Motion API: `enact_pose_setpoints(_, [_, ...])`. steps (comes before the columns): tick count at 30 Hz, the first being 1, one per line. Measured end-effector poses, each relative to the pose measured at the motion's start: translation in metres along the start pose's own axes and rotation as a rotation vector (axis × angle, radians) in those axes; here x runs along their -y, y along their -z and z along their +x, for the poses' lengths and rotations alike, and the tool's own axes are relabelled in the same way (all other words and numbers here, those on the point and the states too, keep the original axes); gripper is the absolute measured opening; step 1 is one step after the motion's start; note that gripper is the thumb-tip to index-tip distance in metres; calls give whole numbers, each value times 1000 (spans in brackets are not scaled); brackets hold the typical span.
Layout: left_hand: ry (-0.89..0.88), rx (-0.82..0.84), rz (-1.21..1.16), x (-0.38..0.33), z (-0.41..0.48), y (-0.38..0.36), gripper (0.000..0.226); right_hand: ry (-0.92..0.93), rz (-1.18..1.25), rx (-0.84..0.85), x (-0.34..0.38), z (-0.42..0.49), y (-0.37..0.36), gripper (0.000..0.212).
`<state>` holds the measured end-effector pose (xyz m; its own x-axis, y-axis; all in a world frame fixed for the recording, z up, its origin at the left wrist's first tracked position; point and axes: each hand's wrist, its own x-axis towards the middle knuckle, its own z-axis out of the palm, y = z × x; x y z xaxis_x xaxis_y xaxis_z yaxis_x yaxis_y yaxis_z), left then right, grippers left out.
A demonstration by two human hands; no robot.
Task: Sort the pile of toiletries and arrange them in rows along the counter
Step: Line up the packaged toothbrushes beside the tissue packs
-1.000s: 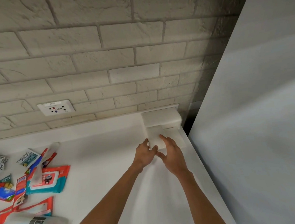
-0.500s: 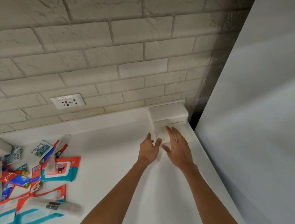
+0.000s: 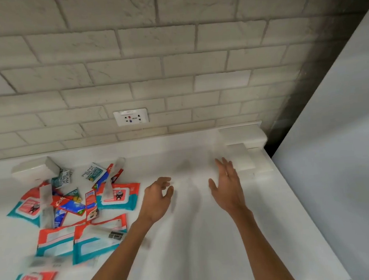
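White rectangular bars (image 3: 240, 160) sit squared at centre right, seemingly starting a row, while the left hand (image 3: 159, 196), loosely curled, and right hand (image 3: 227, 186), fingers spread, hang empty near the jumbled red-and-teal packet pile (image 3: 78, 216) at left.

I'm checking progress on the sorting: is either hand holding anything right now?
No, the left hand and the right hand are both empty, held above the counter.
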<state>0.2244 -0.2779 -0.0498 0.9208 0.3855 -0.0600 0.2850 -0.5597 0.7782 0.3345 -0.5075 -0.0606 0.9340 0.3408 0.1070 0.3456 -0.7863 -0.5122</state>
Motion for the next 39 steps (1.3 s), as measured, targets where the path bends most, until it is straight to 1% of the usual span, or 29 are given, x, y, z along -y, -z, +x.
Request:
enact_pose_setpoints(2, [-11, -16, 43, 30, -10, 30, 28, 16, 71, 9, 38, -16, -27, 66])
enact_pose_setpoints(5, [-24, 11, 134, 65, -25, 68, 25, 35, 150, 6, 83, -43, -67, 51])
enact_pose_setpoints(8, [-38, 31, 202, 99, -42, 103, 23, 45, 186, 20, 128, -73, -103, 43])
enact_pose_setpoints(12, [-48, 87, 276, 138, -67, 138, 26, -35, 188, 58, 181, -112, -139, 36])
enact_pose_setpoints(15, [-73, 162, 329, 163, -83, 150, 24, -101, 186, 133, 207, -135, -158, 33])
enact_pose_setpoints(18, [-139, 261, 396, 186, -92, 160, 20, -93, 134, 193, 222, -156, -175, 37])
enact_pose_setpoints(20, [-166, 280, 403, 197, -96, 168, 24, -104, 103, 191, 228, -171, -186, 42])
enact_pose_setpoints(25, [-245, 294, 390, 212, -96, 181, 25, -127, 130, 114, 230, -200, -200, 25])
enact_pose_setpoints(28, [-287, 325, 389, 216, -93, 186, 26, -138, 145, 81, 228, -211, -197, 24])
enact_pose_setpoints(30, [-282, 354, 385, 216, -90, 191, 28, -143, 142, 45, 226, -216, -194, 25])
enact_pose_setpoints(32, [-219, 366, 292, 213, -87, 196, 27, -163, 158, 6, 222, -220, -192, 24])
enact_pose_setpoints(34, [-119, 342, 130, 207, -85, 201, 23, -207, 214, -11, 220, -224, -189, 18])
enact_pose_setpoints(37, [51, 257, -190, 197, -85, 206, 12, -305, 406, 2, 225, -227, -177, 10])
enact_pose_setpoints(39, [159, 215, -392, 190, -84, 207, 9, -356, 540, -9, 230, -232, -172, 11])
